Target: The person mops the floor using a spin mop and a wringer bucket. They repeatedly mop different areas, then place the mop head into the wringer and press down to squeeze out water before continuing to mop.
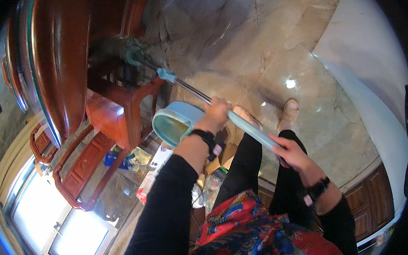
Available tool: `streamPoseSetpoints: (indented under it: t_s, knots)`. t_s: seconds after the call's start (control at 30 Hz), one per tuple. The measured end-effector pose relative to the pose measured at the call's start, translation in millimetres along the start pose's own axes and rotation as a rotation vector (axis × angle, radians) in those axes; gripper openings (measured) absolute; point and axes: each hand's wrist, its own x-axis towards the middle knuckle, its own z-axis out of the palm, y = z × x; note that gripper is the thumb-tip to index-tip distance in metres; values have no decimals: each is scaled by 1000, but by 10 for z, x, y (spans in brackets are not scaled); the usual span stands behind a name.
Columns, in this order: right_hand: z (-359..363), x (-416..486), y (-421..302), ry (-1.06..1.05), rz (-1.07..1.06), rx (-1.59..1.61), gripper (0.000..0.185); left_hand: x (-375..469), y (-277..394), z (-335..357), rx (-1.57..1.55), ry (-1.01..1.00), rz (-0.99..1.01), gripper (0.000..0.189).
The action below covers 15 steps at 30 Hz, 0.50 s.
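Observation:
A mop with a pale blue grip [247, 124] and a metal pole [192, 89] slants across the view. My left hand [218, 111] is closed around the shaft near the upper end of the metal part. My right hand [291, 151] grips the end of the blue handle. The round mop head [135, 56] is blurred and lies in shadow on the floor, beside the dark wooden furniture. A blue bucket [180, 107] with murky liquid inside stands just left of my left hand, partly covered by my forearm.
A glass-topped wooden table [62, 66], a wooden stool [110, 115] and a carved chair [87, 162] stand at left. Boxes and plastic packaging [139, 159] crowd the floor behind the bucket. A large white curved object [363, 44] rises at right above the tiled floor [241, 44].

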Motion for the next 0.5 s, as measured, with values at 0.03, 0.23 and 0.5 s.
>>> streamPoseSetpoints:
  t_s: [0.03,0.23,0.5]
  knots:
    - [-168,-245,90,-10,-54,35,47,-75,258,106,-161,159,96,24]
    - [-532,-1682,837,250,168,106,53,-648,1731,538,-300,189,277,26]
    - [-475,-1759,1215,278,75,437,50,-340,1969,384,-239,243,514,20]
